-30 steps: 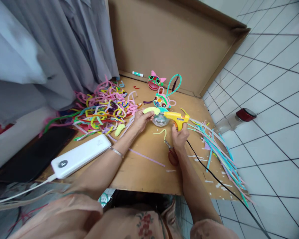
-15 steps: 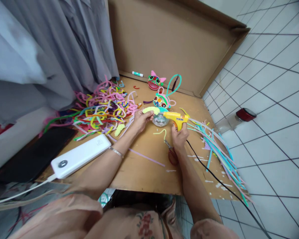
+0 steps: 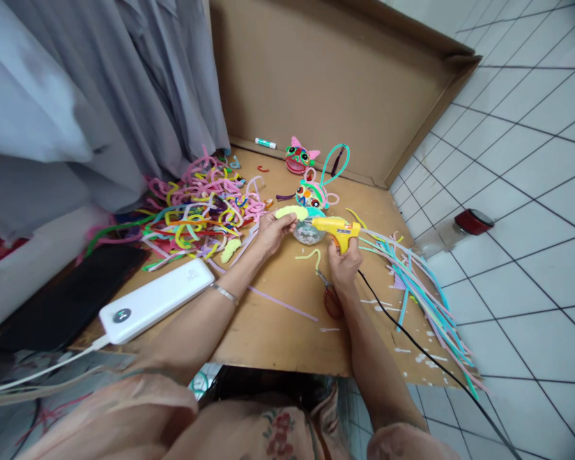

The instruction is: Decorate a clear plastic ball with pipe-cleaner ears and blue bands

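Cardboard sheet (image 3: pixel 278 319) on a tiled floor serves as the worktop, with its far flap standing upright. The left hand (image 3: pixel 271 231) pinches a yellow fuzzy piece (image 3: pixel 291 212) in closed fingertips and holds it on top of a clear ball (image 3: pixel 306 233) at the sheet's middle. The right hand (image 3: pixel 344 267), at three o'clock from the ball, is wrapped tight round the grip of a yellow glue gun (image 3: pixel 336 227). Over the last second the gun has edged toward nine o'clock, so its nozzle now meets the ball; gluing looks under way. Tangled pipe cleaners (image 3: pixel 201 204) lie at ten o'clock, red-handled scissors (image 3: pixel 332 299) at five
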A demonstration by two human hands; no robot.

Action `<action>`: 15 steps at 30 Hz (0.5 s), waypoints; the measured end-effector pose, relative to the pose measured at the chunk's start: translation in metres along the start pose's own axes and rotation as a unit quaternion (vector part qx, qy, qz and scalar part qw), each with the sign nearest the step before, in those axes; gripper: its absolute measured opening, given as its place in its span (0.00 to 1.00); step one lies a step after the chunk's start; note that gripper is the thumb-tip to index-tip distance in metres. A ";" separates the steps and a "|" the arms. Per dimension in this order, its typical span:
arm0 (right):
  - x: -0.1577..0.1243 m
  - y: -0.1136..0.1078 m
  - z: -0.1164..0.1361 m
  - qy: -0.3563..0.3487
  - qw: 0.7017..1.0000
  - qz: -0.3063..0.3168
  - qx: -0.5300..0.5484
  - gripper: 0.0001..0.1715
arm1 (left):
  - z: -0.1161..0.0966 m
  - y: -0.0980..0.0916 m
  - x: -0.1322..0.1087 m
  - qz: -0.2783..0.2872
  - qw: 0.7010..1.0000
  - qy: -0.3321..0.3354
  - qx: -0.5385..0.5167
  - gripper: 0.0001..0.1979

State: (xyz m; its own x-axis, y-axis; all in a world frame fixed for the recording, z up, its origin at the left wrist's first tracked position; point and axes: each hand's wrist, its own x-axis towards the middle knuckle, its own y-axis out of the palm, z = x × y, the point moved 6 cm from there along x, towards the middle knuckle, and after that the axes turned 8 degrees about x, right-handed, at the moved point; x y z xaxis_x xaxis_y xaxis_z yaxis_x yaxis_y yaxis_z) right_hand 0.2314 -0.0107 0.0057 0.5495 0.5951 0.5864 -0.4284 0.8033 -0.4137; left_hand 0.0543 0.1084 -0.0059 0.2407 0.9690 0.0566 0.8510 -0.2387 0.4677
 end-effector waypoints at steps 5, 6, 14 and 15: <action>0.004 -0.009 0.000 0.065 0.997 -0.036 0.021 0.12 | 0.000 -0.001 0.001 -0.004 1.000 0.001 -0.005 0.12; 0.006 -0.011 0.000 0.075 0.996 -0.045 0.019 0.12 | 0.001 -0.001 0.001 -0.005 1.000 0.000 -0.007 0.12; 0.022 -0.035 -0.024 0.143 0.981 -0.092 -0.089 0.15 | -0.001 -0.011 0.010 -0.027 0.999 0.044 0.005 0.15; 0.024 -0.039 -0.030 0.154 0.976 -0.097 -0.115 0.17 | -0.003 -0.015 0.013 -0.045 0.997 0.061 0.014 0.16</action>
State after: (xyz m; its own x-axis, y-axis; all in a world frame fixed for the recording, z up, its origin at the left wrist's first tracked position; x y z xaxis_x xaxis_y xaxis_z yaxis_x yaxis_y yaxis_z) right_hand 0.2829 -0.0267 0.0149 0.8096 0.3820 0.4457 -0.1419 0.8641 -0.4829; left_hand 0.0430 0.1244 -0.0095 0.1055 0.9868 0.1228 0.8798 -0.1502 0.4511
